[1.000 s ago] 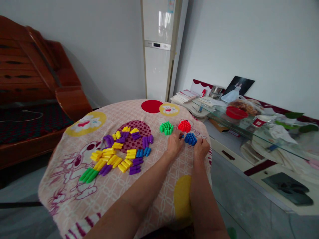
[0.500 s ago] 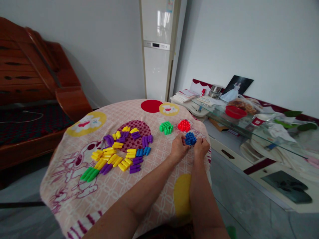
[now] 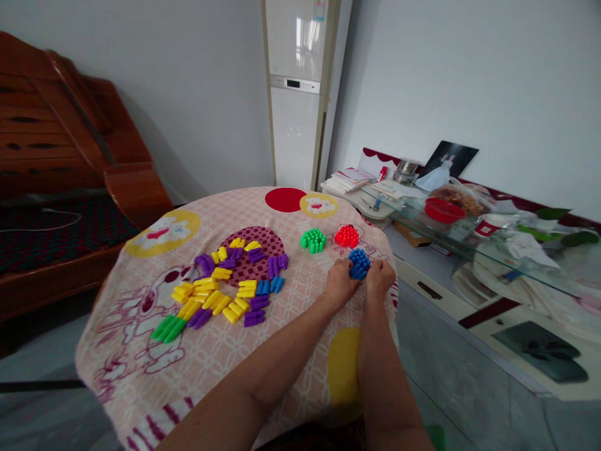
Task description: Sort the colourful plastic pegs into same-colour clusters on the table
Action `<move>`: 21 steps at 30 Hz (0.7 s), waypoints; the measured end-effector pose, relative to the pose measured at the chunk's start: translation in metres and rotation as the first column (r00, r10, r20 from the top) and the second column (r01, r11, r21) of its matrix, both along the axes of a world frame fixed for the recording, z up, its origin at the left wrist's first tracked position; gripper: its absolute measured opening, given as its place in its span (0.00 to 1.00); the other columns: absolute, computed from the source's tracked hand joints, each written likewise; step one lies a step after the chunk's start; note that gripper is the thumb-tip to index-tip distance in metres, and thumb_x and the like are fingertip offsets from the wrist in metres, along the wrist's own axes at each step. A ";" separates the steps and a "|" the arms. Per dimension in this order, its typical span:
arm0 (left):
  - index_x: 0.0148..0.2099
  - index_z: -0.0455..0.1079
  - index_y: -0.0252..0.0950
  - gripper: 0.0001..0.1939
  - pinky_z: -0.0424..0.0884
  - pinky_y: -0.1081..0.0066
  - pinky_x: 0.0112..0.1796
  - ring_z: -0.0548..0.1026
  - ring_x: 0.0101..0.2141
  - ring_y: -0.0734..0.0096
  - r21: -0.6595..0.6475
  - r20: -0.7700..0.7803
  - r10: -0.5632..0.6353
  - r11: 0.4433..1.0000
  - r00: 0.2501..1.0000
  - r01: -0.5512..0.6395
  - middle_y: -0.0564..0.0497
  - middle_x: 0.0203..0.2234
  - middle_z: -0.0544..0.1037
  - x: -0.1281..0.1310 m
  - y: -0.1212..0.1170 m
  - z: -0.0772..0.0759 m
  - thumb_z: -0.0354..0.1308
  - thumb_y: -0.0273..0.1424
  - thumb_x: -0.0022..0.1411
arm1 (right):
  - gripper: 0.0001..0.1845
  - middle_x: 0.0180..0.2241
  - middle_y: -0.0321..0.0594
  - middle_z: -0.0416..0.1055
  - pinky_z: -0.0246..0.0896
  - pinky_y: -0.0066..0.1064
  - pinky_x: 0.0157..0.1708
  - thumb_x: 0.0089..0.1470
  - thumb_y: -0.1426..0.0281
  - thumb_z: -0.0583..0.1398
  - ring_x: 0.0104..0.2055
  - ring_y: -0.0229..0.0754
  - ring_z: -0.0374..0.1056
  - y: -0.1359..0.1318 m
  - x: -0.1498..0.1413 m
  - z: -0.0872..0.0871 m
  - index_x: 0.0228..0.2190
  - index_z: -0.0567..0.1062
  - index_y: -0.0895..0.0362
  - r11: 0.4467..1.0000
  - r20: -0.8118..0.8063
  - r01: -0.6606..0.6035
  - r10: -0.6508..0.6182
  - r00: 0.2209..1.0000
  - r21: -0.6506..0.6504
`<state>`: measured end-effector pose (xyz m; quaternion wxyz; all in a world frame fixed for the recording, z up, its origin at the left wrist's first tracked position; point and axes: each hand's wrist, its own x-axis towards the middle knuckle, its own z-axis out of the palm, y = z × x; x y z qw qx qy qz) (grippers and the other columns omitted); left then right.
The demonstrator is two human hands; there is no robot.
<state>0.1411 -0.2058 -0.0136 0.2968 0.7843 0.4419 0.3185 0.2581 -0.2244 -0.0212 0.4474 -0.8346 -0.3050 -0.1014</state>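
Note:
A cluster of small blue plastic pegs (image 3: 359,263), standing upright and packed together, is between my two hands on the right part of the table. My left hand (image 3: 340,283) presses its curled fingers against the cluster's left side. On the opposite side my right hand (image 3: 380,275) is closed with its fingertips at the pegs; some fingers are hidden. Just beyond stands a red peg cluster (image 3: 346,236), and to its left a green peg cluster (image 3: 313,240). Yellow pieces (image 3: 205,285), purple pieces (image 3: 257,303), blue pieces (image 3: 270,286) and green pieces (image 3: 169,328) lie in small groups on the left.
A patterned cloth (image 3: 291,344) covers the round table. Along the right wall runs a glass-topped cabinet (image 3: 507,250) bearing a red bowl (image 3: 444,210), papers (image 3: 350,180) and a paper cup (image 3: 488,224). A wooden bench (image 3: 136,188) is at the left, a tall white appliance (image 3: 295,131) behind.
My left hand has shifted slightly around the blue cluster's near left side, and more of the blue pegs shows. The other clusters and loose groups have stayed in place.

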 end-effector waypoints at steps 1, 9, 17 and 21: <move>0.45 0.70 0.32 0.20 0.69 0.70 0.40 0.74 0.39 0.65 0.018 -0.020 -0.005 1.000 1.000 0.006 0.44 0.40 0.76 0.001 0.000 0.000 0.66 0.29 0.48 | 0.21 0.28 0.53 0.76 0.47 0.32 0.29 0.57 0.67 0.49 0.28 0.44 0.64 0.000 0.000 0.000 0.27 0.79 0.63 1.000 -0.001 0.001 -0.001 1.000 -0.003; 0.46 0.70 0.32 0.18 0.70 0.68 0.42 0.75 0.41 0.60 0.068 -0.191 0.010 0.998 0.982 0.003 0.41 0.42 0.75 0.005 -0.002 0.001 0.60 0.37 0.56 | 0.22 0.27 0.52 0.75 0.48 0.32 0.29 0.57 0.66 0.49 0.27 0.44 0.63 0.001 0.000 -0.001 0.26 0.79 0.63 1.000 0.000 -0.011 0.011 1.000 0.002; 0.46 0.68 0.34 0.15 0.69 0.69 0.40 0.75 0.40 0.62 0.030 -0.140 0.031 0.999 0.990 -0.027 0.42 0.40 0.77 0.004 -0.002 0.003 0.59 0.31 0.55 | 0.21 0.27 0.54 0.76 0.49 0.32 0.29 0.56 0.67 0.50 0.29 0.45 0.65 0.001 0.000 -0.002 0.27 0.79 0.64 1.000 0.028 -0.007 0.007 1.000 -0.008; 0.40 0.70 0.33 0.09 0.68 0.69 0.39 0.75 0.39 0.63 -0.001 -0.118 0.042 0.999 0.992 -0.042 0.44 0.35 0.78 0.003 0.004 0.001 0.57 0.27 0.55 | 0.21 0.28 0.56 0.76 0.49 0.33 0.29 0.56 0.67 0.50 0.29 0.46 0.65 0.001 0.000 -0.001 0.27 0.80 0.65 1.000 0.029 -0.005 0.006 1.000 -0.023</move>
